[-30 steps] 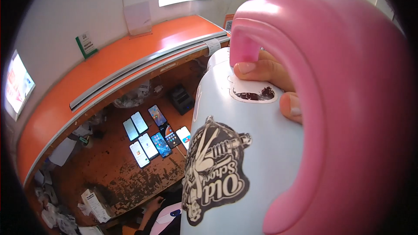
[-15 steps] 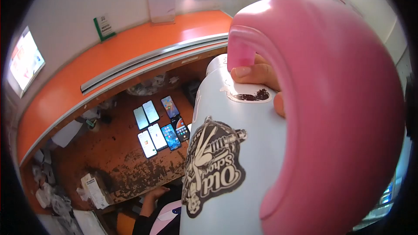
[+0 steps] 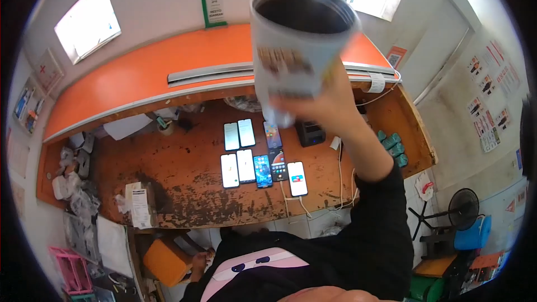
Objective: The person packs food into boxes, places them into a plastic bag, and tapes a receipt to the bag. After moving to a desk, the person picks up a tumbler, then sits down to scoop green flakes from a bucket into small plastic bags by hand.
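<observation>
My right hand (image 3: 321, 106) is wrapped round a large whitish tumbler (image 3: 291, 59) with stickers, raised above the desk. The tumbler's mouth is uncovered and faces me, showing a dark inside; motion blurs its right side. Low on the left, my left hand (image 3: 199, 262) hangs below the desk's front edge beside an orange seat (image 3: 168, 260), fingers loosely apart and nothing visible in them. Several phones with lit screens lie on the worn brown desk (image 3: 184, 173), among them a white-screened one (image 3: 229, 170), a blue one (image 3: 262, 171) and one apart on the right (image 3: 297, 179).
An orange shelf (image 3: 140, 72) runs behind the desk. A small box (image 3: 141, 205) stands at the desk's left front, plastic bags (image 3: 84, 198) further left. A black device (image 3: 310, 133), white cables and green packets (image 3: 394, 148) are on the right, with a black fan (image 3: 463, 208) beyond.
The tumbler has moved away from my face and tilted its mouth toward me. Its pink curved part no longer shows. My view has shifted, revealing my right arm and more of the desk.
</observation>
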Available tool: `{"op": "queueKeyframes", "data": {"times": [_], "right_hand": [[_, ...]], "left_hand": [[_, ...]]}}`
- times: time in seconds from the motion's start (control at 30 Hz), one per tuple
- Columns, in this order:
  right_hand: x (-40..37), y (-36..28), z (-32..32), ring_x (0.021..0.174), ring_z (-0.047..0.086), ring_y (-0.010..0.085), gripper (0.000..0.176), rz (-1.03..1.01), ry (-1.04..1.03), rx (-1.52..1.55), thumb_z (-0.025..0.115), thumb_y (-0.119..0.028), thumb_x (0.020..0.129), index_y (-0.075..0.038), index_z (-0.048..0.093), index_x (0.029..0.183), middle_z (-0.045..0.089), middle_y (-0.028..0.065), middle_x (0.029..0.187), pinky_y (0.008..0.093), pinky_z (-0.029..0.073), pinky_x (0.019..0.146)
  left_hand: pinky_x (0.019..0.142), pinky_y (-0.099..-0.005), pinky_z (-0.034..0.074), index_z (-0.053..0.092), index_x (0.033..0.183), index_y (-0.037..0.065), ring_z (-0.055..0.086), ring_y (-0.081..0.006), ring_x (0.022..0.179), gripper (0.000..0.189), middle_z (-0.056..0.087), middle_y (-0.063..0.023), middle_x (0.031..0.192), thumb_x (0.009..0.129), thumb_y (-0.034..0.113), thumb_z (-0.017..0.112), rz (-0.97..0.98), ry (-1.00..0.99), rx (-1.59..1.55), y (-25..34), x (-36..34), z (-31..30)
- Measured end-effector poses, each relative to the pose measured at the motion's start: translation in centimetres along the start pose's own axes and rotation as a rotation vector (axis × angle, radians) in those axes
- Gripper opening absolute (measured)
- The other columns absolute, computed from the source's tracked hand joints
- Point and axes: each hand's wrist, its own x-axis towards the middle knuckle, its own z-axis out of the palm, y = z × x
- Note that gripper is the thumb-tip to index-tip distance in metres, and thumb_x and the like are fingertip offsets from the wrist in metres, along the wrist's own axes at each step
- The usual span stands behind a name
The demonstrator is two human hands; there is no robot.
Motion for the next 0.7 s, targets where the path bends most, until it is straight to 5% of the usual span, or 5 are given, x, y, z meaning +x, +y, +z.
{"op": "queueKeyframes", "data": {"times": [0.1,0.2,0.23,0.37,0.7], "right_hand": [[9.0,6.2,2.0,0.113,0.067,0.0233,0.090,-0.069,0.170,0.022,0.099,-0.028,0.063,-0.006,0.046,0.133,0.068,0.0134,0.122,0.0414,0.057,0.093],[17.5,12.8,4.2,0.113,0.067,0.0275,0.098,-0.098,0.348,0.017,0.099,-0.035,0.061,-0.007,0.043,0.137,0.068,0.0147,0.120,0.0439,0.057,0.093],[19.8,14.8,4.8,0.114,0.067,0.0296,0.101,-0.003,0.415,-0.074,0.098,-0.038,0.060,-0.007,0.042,0.138,0.068,0.0154,0.120,0.0453,0.056,0.094],[23.8,21.3,7.3,0.114,0.067,0.0320,0.097,0.111,0.684,-0.362,0.097,-0.042,0.059,-0.007,0.045,0.134,0.068,0.0160,0.122,0.0457,0.056,0.097],[23.8,25.4,9.2,0.112,0.067,0.0354,0.099,0.197,0.726,-0.449,0.095,-0.043,0.060,-0.005,0.045,0.137,0.066,0.0184,0.123,0.0470,0.055,0.094]], "left_hand": [[0.061,-0.0273,0.049,0.069,0.109,0.006,0.059,-0.0144,0.065,0.028,0.068,-0.0052,0.084,0.107,0.029,0.053,0.511,0.323,-0.335,-3.6,0.8,-0.6],[0.063,-0.0246,0.047,0.065,0.115,0.007,0.058,-0.0129,0.069,0.027,0.065,-0.0039,0.084,0.109,0.030,0.052,0.584,0.788,-0.560,-2.2,2.6,-0.7],[0.064,-0.0258,0.047,0.063,0.118,0.005,0.057,-0.0120,0.072,0.025,0.062,-0.0035,0.083,0.109,0.025,0.050,0.400,0.763,-0.541,0.6,0.0,-1.1],[0.063,-0.0274,0.046,0.063,0.120,0.004,0.054,-0.0111,0.073,0.027,0.058,-0.0027,0.081,0.110,0.025,0.050,0.586,0.823,-0.624,5.7,1.3,-2.8],[0.062,-0.0256,0.045,0.062,0.124,0.006,0.050,-0.0101,0.070,0.026,0.057,-0.0021,0.084,0.111,0.024,0.049,0.771,0.559,-0.654,24.8,4.4,-9.8]]}}
